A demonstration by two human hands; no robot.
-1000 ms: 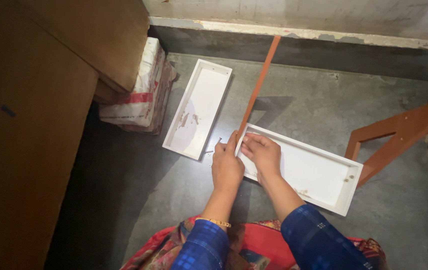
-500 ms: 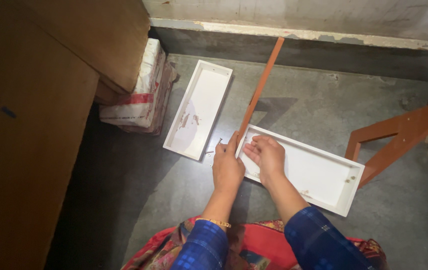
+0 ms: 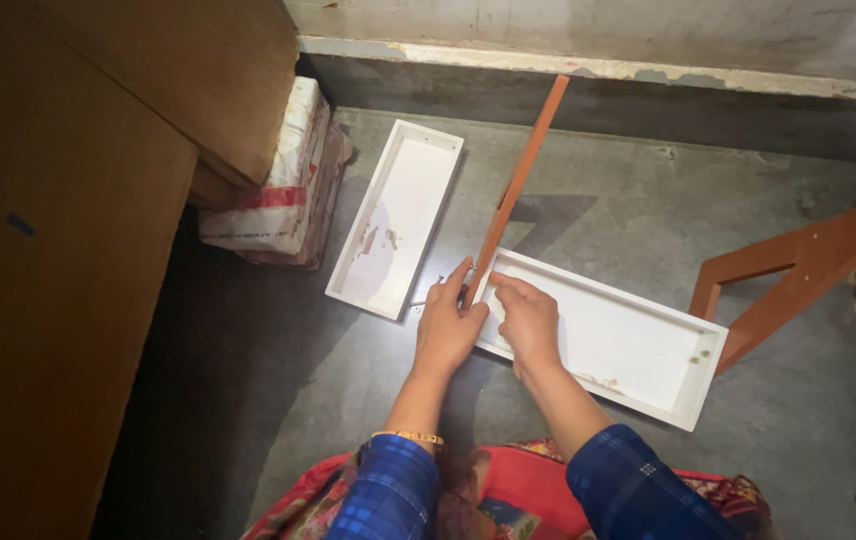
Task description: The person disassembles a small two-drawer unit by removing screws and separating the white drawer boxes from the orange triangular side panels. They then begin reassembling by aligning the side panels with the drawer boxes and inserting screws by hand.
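Nearest the camera, two forearms in blue checked sleeves reach out over a red patterned cloth (image 3: 508, 500) at the person's lap; a thin gold bangle (image 3: 408, 437) sits on the left wrist. The left hand (image 3: 445, 325) rests at the near corner of the white tray (image 3: 638, 345), fingers loosely curled, the thumb and forefinger closing on the lower end of the orange strip (image 3: 518, 190). The right hand (image 3: 528, 318) lies just beside it, palm down on the tray's short wall, fingers bent and pointing toward the strip's foot; whether it pinches the strip too or only presses the tray is hard to tell. Neither hand is spread wide.

The strip stands slanted, its foot at the tray's corner and its top leaning away toward the wall (image 3: 598, 30), which seems to be why both hands crowd that one corner: one steadies the strip, the other keeps the tray from sliding on the grey floor (image 3: 248, 400).

Farther out, a second white tray (image 3: 398, 225) lies apart on the floor, open side up. Left of it a wrapped bundle (image 3: 278, 190) leans against a large wooden cabinet (image 3: 68, 250). At the right, an orange angled frame (image 3: 798, 260) rests just beyond the first tray's far end.
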